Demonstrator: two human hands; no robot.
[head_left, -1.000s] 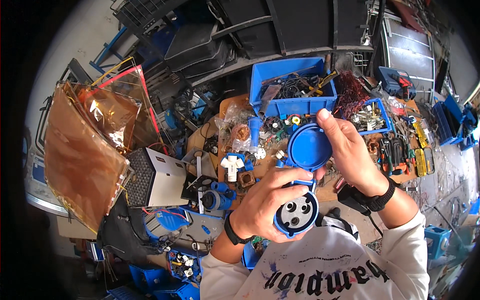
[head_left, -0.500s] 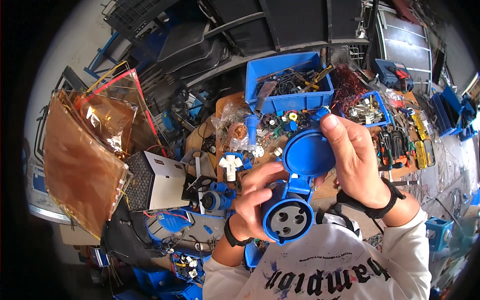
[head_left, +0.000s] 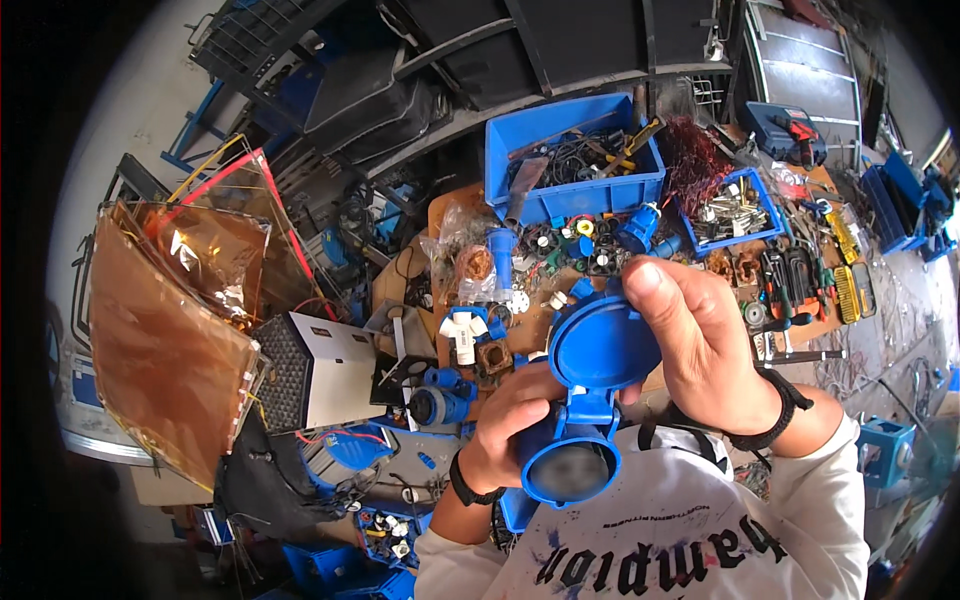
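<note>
A blue industrial power socket (head_left: 570, 470) with a hinged round lid is held in front of my chest. My left hand (head_left: 508, 425) wraps its fingers around the socket's body from the left side. The lid (head_left: 604, 343) stands raised on its hinge, its hollow inner side facing me. My right hand (head_left: 708, 350) grips the lid's right edge, thumb on the inner side and fingers behind. The round grey face inside the body is blurred and shaded, so its holes do not show clearly.
Beyond my hands lies a cluttered workbench. On it stand a large blue bin (head_left: 575, 205) of cables and tools, a shallow blue tray (head_left: 735, 230) of metal pins, and a white three-way fitting (head_left: 464, 337). Pliers (head_left: 785, 280) lie at the right, copper-coloured sheets (head_left: 160, 330) at the left.
The socket and both hands have shifted slightly left. Its body has tilted, so the face with three holes is now foreshortened and blurred. The lid remains raised in my right hand.
</note>
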